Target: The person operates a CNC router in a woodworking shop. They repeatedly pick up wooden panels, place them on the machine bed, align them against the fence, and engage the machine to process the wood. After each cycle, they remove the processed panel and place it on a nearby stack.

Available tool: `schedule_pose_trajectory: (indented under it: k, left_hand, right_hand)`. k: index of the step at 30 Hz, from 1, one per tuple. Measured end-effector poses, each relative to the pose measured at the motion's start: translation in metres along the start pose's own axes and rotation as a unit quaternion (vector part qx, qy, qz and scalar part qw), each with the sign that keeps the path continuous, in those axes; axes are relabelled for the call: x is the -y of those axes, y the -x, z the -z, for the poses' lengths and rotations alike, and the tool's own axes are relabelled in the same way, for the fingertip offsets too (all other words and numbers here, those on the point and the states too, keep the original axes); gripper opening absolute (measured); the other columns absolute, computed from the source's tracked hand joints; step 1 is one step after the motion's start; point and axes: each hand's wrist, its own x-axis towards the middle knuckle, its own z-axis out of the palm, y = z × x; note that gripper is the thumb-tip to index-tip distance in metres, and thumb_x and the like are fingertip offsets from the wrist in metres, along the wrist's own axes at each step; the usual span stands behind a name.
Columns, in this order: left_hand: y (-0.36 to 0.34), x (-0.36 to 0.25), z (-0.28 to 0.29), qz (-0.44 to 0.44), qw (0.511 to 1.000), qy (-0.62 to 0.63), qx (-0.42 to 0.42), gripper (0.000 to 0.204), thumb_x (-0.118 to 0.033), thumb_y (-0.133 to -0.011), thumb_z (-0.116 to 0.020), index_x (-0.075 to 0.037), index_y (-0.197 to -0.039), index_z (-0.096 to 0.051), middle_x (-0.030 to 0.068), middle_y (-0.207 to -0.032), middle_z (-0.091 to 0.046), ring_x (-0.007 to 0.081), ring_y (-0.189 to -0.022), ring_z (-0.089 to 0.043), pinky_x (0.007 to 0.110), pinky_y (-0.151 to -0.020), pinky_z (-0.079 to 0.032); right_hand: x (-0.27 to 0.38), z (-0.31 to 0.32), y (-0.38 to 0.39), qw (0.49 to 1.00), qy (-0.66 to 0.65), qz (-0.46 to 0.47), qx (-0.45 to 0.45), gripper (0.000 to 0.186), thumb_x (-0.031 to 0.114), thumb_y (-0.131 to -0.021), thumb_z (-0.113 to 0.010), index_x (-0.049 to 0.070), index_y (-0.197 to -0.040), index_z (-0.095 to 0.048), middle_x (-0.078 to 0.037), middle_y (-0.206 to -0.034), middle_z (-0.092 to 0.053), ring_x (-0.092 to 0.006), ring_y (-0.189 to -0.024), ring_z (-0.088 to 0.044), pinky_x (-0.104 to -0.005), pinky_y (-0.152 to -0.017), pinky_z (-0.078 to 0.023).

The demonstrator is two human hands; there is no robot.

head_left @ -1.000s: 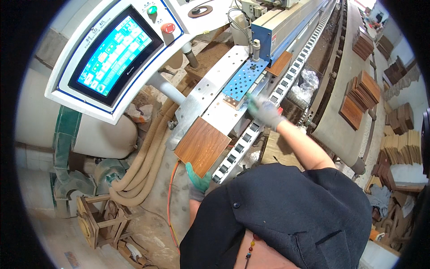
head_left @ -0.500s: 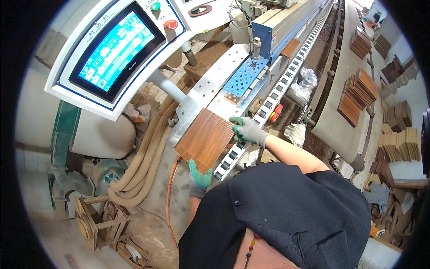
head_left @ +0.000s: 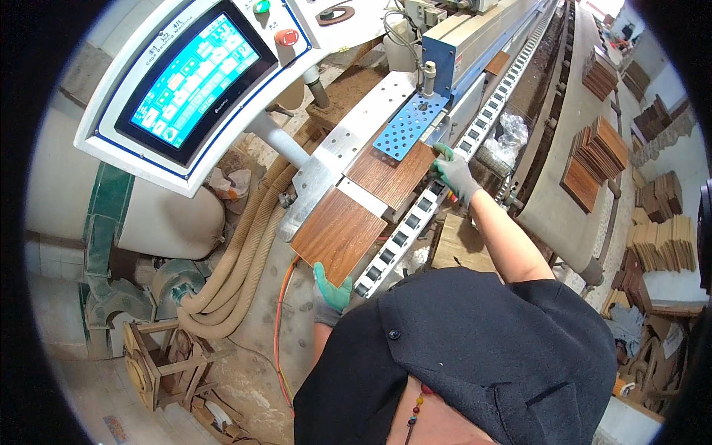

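My left hand [head_left: 333, 289], in a green-and-grey glove, grips the near corner of a wood-grain board [head_left: 337, 233] lying on the machine's metal bed [head_left: 311, 189]. My right hand [head_left: 454, 170], gloved alike, has its fingers on the right edge of a second wood-grain board [head_left: 386, 178]. That board lies farther along the bed, its far part under a perforated blue plate [head_left: 411, 126], with a metal strip showing between the two boards. A white roller track [head_left: 400, 237] runs just right of both boards. A smaller-looking board [head_left: 495, 62] sits farther up beside the blue machine housing [head_left: 437, 67].
A white control panel [head_left: 285, 70] with screen and buttons stands at upper left, above ribbed hoses [head_left: 252, 245]. A long conveyor [head_left: 541, 230] at right carries board stacks [head_left: 593, 159]; more stacks [head_left: 664, 245] line the wall. A plastic bag [head_left: 508, 137] lies beyond the track.
My right hand has slid a board away from me, off the nearer board to under the blue plate. The board beside the housing has travelled farther up. My left hand has barely moved.
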Motion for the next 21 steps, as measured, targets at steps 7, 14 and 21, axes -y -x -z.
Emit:
schedule_pose_trajectory:
  k: [7,14,21]
  left_hand:
    - [0.003,0.007,0.000,-0.005,1.000,-0.011,-0.007,0.069,-0.019,-0.080,-0.077,0.006,-0.136,-0.044,0.0265,-0.127,-0.060,0.0416,-0.113,-0.063,0.046,-0.097,-0.051]
    - [0.008,0.007,0.001,-0.053,0.989,-0.133,-0.025,0.078,-0.018,-0.080,-0.077,0.008,-0.141,-0.038,0.0300,-0.132,-0.055,0.0449,-0.118,-0.059,0.049,-0.100,-0.049]
    - [0.010,0.024,-0.006,-0.086,0.994,-0.066,-0.034,0.084,-0.018,-0.080,-0.078,0.007,-0.146,-0.032,0.0308,-0.131,-0.053,0.0464,-0.116,-0.058,0.050,-0.100,-0.048]
  right_hand:
    - [0.010,-0.046,0.086,0.758,0.535,0.364,0.080,0.052,0.039,-0.098,-0.057,0.011,-0.141,-0.055,-0.019,-0.147,-0.052,-0.0375,-0.138,-0.047,-0.0519,-0.117,-0.033]
    - [0.006,-0.062,0.101,0.718,0.568,0.394,0.082,0.046,0.038,-0.101,-0.052,0.011,-0.138,-0.057,-0.017,-0.146,-0.052,-0.0412,-0.138,-0.044,-0.0558,-0.118,-0.028]
    - [0.004,-0.062,0.099,0.717,0.568,0.396,0.080,0.046,0.038,-0.101,-0.052,0.011,-0.138,-0.057,-0.017,-0.145,-0.053,-0.0409,-0.138,-0.045,-0.0567,-0.118,-0.028]
